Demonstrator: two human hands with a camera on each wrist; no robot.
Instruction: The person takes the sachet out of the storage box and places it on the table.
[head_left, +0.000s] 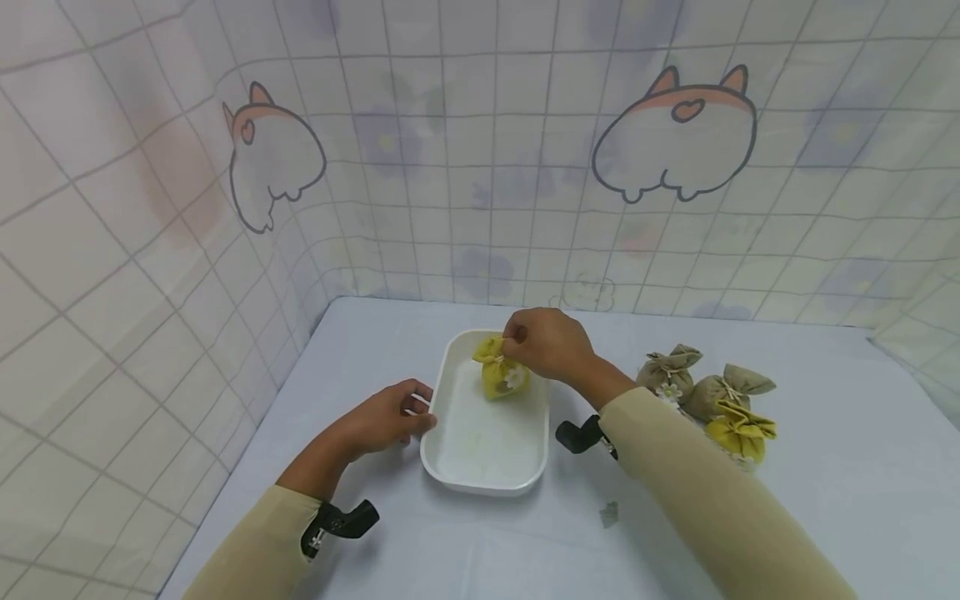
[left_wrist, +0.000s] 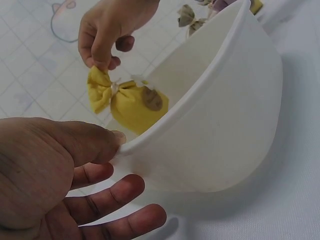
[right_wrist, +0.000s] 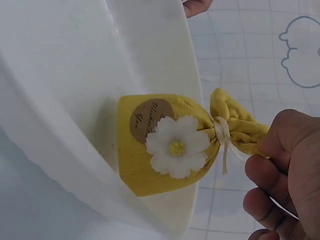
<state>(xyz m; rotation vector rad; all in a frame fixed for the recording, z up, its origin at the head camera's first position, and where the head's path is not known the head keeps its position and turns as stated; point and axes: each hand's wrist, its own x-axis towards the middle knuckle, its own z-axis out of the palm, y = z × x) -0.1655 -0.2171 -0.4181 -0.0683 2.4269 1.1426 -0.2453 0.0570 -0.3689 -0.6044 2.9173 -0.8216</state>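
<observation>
A yellow drawstring sachet point(head_left: 498, 377) with a white flower and a round brown label is inside the white plastic tray point(head_left: 480, 467), near its far end. My right hand point(head_left: 551, 343) pinches the gathered cloth top of this sachet between thumb and fingers; the right wrist view shows the sachet point(right_wrist: 150, 170) tied with a pale cord. At the tray's left side, my left hand point(head_left: 386, 417) holds the rim, thumb at the edge and the other fingers loosely bent outside the wall. The left wrist view shows that thumb on the tray's rim point(left_wrist: 200, 85).
Right of the tray, beyond my right forearm, lie two grey-brown sachets point(head_left: 670, 373) and another yellow sachet point(head_left: 738, 433), close together. A small grey scrap point(head_left: 609, 514) lies on the white table point(head_left: 840, 500). Patterned curtain point(head_left: 480, 150) encloses the table's back and sides.
</observation>
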